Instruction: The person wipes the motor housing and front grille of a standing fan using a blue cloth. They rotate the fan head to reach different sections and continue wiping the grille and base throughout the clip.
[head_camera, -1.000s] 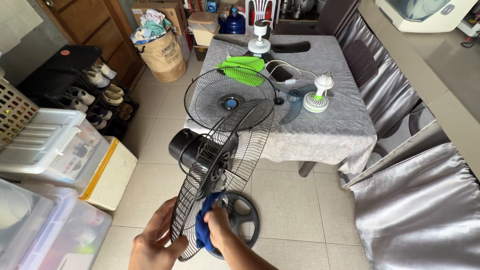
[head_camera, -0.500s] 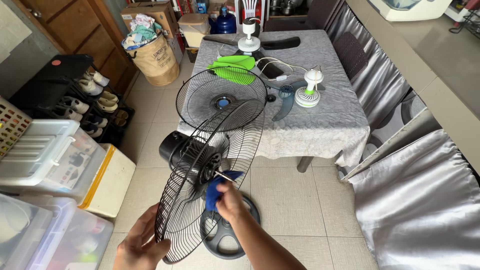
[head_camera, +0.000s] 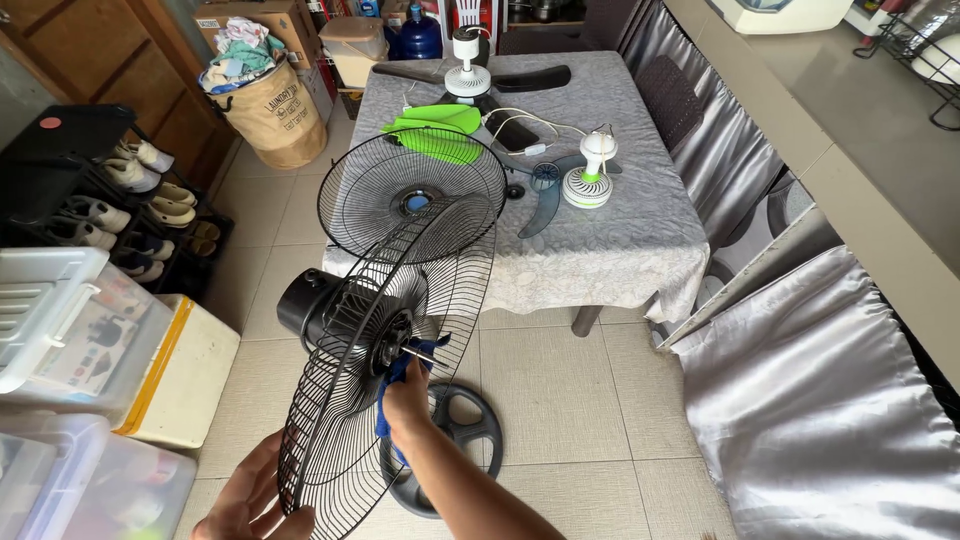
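Wiping a fan guard, centre frame.
Right hand (head_camera: 407, 400) pinches a blue cloth (head_camera: 392, 385) against the black wire guard (head_camera: 390, 350); left hand (head_camera: 250, 505), lower left, seemingly clasps its rim.

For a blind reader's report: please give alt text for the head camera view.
A right hand presses a blue cloth to the hub of a black fan's wire guard, while the left hand grips its rim. Behind, a second guard leans against a cloth-covered table.
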